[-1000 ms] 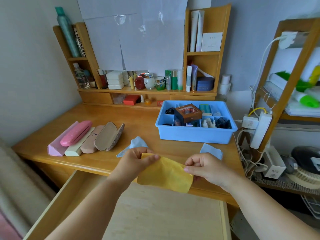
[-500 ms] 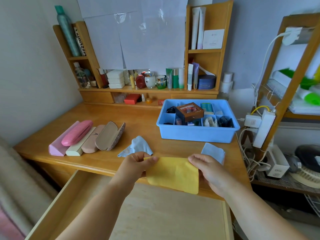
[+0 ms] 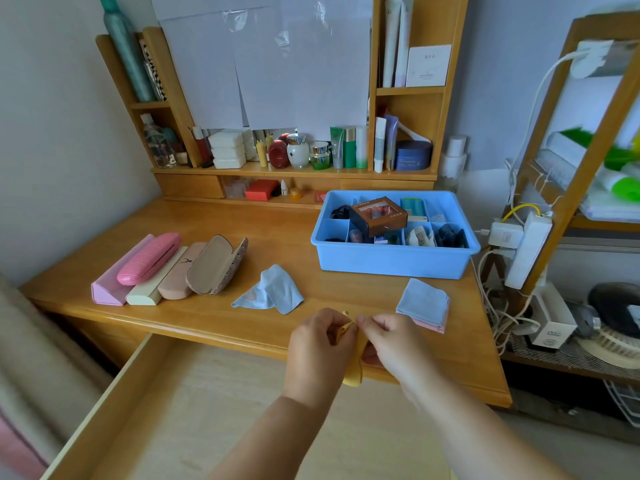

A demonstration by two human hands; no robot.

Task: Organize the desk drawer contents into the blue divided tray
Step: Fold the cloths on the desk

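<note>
1. Hands meet above the front edge of the worktop (image 3: 221, 327), over the pulled-out drawer (image 3: 194, 410).
2. Left hand (image 3: 320, 355) has its fingers curled, pinching the top of a yellow cloth (image 3: 352, 374) that hangs doubled between the two hands.
3. Right hand (image 3: 393, 344) pinches the same cloth at its upper edge, thumb and forefinger closed on it, touching the left hand's fingertips.
4. Blue divided tray (image 3: 391, 263) stands at the back right of the worktop, well apart from the hands; a brown box (image 3: 377, 216) lies tilted across its dividers, with small items in the compartments around it.
5. Crumpled light blue cloth (image 3: 268, 292) lies on the worktop just beyond the left hand.
6. Folded blue cloth (image 3: 422, 301) sits on a pink one near the right hand.
7. Row of glasses cases (image 3: 169, 268) lies at the left, the rightmost one open.
</note>
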